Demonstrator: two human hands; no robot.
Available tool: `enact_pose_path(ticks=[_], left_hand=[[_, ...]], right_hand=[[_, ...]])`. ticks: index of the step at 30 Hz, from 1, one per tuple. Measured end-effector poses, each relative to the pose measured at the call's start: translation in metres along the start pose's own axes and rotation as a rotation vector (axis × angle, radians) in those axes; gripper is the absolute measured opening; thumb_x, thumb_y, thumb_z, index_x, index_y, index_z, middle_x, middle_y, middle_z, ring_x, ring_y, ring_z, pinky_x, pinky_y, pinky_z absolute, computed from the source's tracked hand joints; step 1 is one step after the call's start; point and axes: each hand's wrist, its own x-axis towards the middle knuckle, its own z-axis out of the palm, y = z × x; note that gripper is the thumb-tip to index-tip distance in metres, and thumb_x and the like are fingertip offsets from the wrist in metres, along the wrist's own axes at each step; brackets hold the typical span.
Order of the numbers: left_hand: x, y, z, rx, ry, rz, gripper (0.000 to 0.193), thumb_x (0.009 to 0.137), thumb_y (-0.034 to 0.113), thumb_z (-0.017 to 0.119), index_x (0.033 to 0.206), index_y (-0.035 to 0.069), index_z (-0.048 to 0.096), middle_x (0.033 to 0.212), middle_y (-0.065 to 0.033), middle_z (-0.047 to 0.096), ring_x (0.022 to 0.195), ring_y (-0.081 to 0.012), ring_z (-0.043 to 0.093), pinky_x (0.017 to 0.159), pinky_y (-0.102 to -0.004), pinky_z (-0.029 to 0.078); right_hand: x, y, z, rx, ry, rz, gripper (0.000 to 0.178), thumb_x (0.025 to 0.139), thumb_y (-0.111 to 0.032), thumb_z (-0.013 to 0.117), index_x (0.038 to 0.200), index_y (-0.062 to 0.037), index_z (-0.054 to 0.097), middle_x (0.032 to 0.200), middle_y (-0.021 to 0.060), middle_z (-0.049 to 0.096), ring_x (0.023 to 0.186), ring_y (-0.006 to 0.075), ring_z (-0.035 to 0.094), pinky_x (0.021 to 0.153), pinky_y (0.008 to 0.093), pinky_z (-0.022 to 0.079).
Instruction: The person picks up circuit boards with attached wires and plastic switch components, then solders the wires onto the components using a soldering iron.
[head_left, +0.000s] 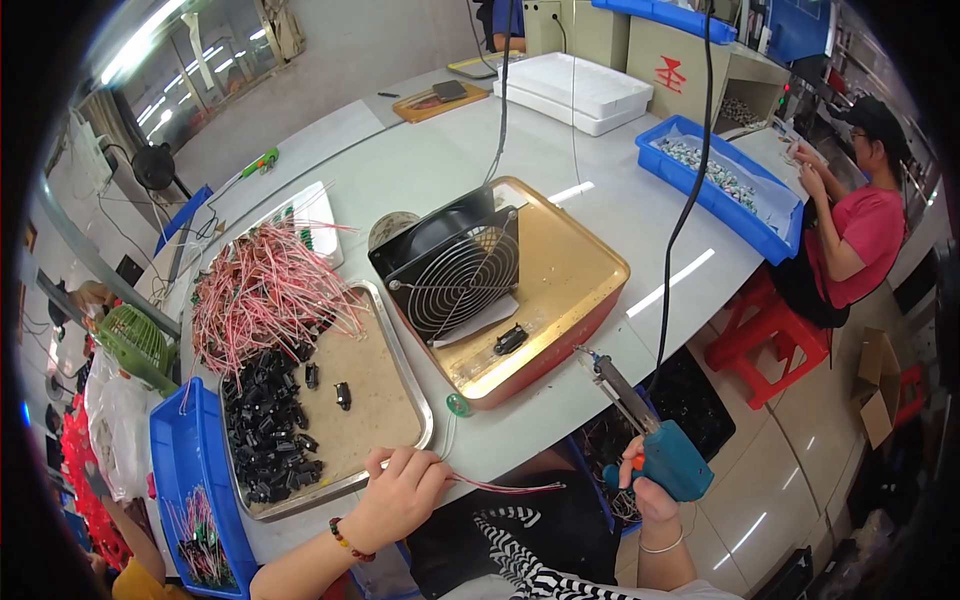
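Observation:
My right hand (648, 488) grips the teal handle of a soldering gun (676, 460), its finger at an orange trigger and its metal tip pointing up and left toward the gold tray. My left hand (405, 490) is closed on thin red and white wires (510, 488) whose ends stick out to the right. Just above that hand, a small green round piece (458, 405) lies on the table, with thin pale strands running down toward my fingers. A metal tray (395, 370) beside my left hand holds many black parts (265, 430) and a heap of red and white wires (265, 290).
A black fan with a wire grille (460, 280) stands in a gold tray (575, 270), near a small black part (511, 338). Blue bins (185, 440) flank the left side. A black cable (690, 210) hangs down. A seated co-worker (865, 220) works at the right.

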Motion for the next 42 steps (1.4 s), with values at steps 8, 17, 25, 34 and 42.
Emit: enact_pose_path(ticks=[8,17,25,34,42], left_hand=[[0.032,-0.013,-0.067,-0.206,0.037,-0.07,0.019,0.071,0.004,0.066,0.084,0.008,0.054,0.08,-0.0028,0.057,0.076,-0.022,0.053,0.079,-0.0365,0.035],[0.064,-0.035,-0.033,-0.717,-0.061,-0.314,0.007,0.079,0.005,0.057,0.081,0.001,0.053,0.073,-0.0117,0.057,0.071,-0.0278,0.056,0.065,-0.0348,0.045],[0.054,-0.017,-0.01,-0.71,-0.126,-0.046,0.008,0.078,0.008,0.059,0.08,0.004,0.053,0.071,-0.0092,0.053,0.071,-0.0259,0.052,0.064,-0.0344,0.043],[0.038,0.001,0.022,-0.484,0.026,0.099,0.016,0.073,0.015,0.067,0.083,0.006,0.058,0.07,-0.006,0.053,0.065,-0.0233,0.051,0.059,-0.0324,0.041],[0.045,0.011,0.029,-0.497,0.192,0.047,0.025,0.068,0.02,0.076,0.082,0.005,0.062,0.061,-0.004,0.054,0.054,-0.0212,0.053,0.049,-0.0302,0.041]], right_hand=[[-0.005,0.001,-0.001,-0.07,0.027,-0.008,0.043,0.069,-0.011,0.064,0.109,0.0007,0.051,0.098,0.0155,0.054,0.062,0.0204,0.054,0.056,0.0266,0.044],[-0.003,-0.003,0.0,-0.087,0.031,-0.057,0.047,0.07,-0.012,0.062,0.11,0.0043,0.044,0.099,0.0157,0.048,0.062,0.0197,0.052,0.054,0.0253,0.042],[0.001,-0.001,-0.009,-0.099,0.029,-0.111,0.044,0.073,-0.01,0.059,0.112,0.0039,0.044,0.102,0.0165,0.046,0.062,0.0193,0.053,0.054,0.0254,0.041],[-0.003,-0.003,-0.006,-0.115,-0.002,-0.101,0.044,0.074,-0.01,0.058,0.113,0.0033,0.043,0.103,0.0169,0.046,0.063,0.0189,0.053,0.054,0.0258,0.041],[-0.003,-0.001,-0.005,-0.113,0.021,-0.098,0.044,0.072,-0.01,0.059,0.112,0.0033,0.044,0.101,0.0163,0.047,0.062,0.0187,0.053,0.054,0.0255,0.041]])
